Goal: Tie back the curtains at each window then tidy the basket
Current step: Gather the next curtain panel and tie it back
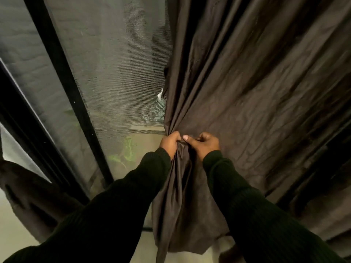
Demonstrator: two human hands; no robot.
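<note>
A dark brown curtain (pixel 256 88) hangs over the right half of the view, its folds drawn toward one bunched point. My left hand (pixel 170 142) grips the curtain's left edge at that bunch. My right hand (pixel 204 144) grips the gathered cloth right beside it, thumb pressed on the fabric. Both arms wear dark ribbed sleeves. Below the hands the curtain's lower part (pixel 178 215) hangs loose down to the floor. No tie-back and no basket are in view.
A window with a mesh screen (pixel 114 73) fills the left centre, split by a black frame bar (pixel 62 76). Another dark curtain piece (pixel 28 196) hangs at lower left. Pale floor (pixel 15 234) shows at the bottom left.
</note>
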